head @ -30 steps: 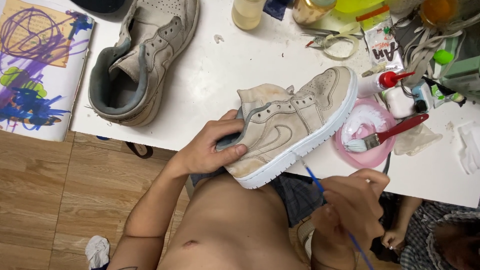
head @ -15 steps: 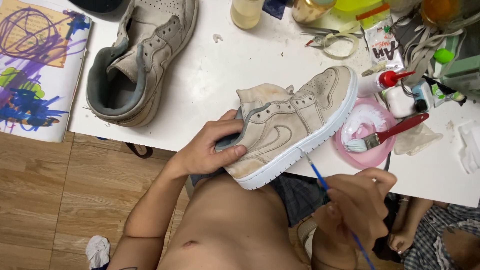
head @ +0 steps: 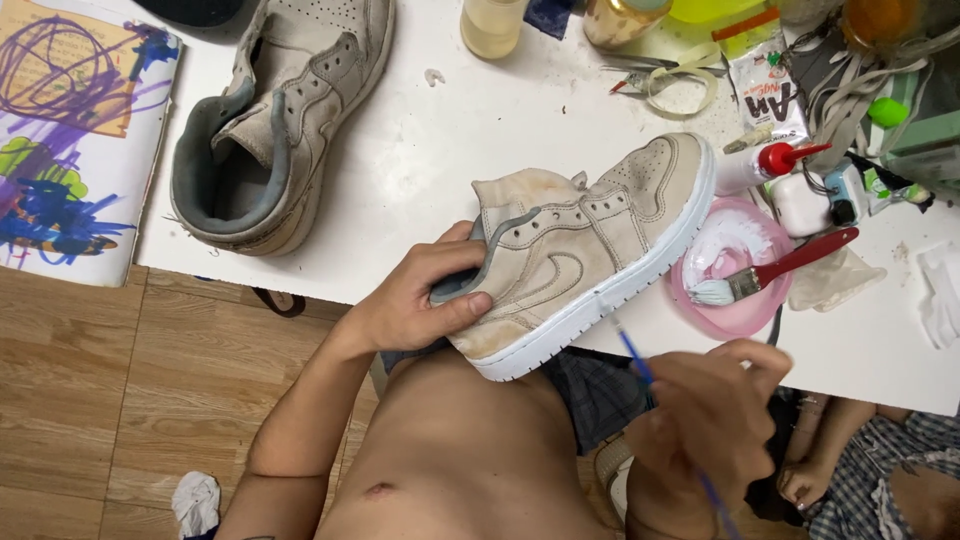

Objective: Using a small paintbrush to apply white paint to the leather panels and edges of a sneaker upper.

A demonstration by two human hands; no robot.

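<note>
My left hand (head: 418,295) grips the heel and collar of a beige high-top sneaker (head: 585,245) with a white sole, tilted on its side at the white table's (head: 420,170) front edge. My right hand (head: 710,420) is closed around a thin blue-handled brush (head: 632,352), and the brush tip touches the white sole's side near the middle. The lower part of the brush handle is hidden behind my hand.
A second beige sneaker (head: 275,130) lies at the table's left. A pink bowl (head: 735,275) of white paint with a red-handled brush (head: 775,270) sits right of the held shoe. Bottles, jars and laces crowd the back right. A scribbled drawing (head: 75,130) lies left. Another person's legs (head: 870,480) are at lower right.
The brush tip has slid slightly along the white sole. My left hand and the sneaker have stayed in place.
</note>
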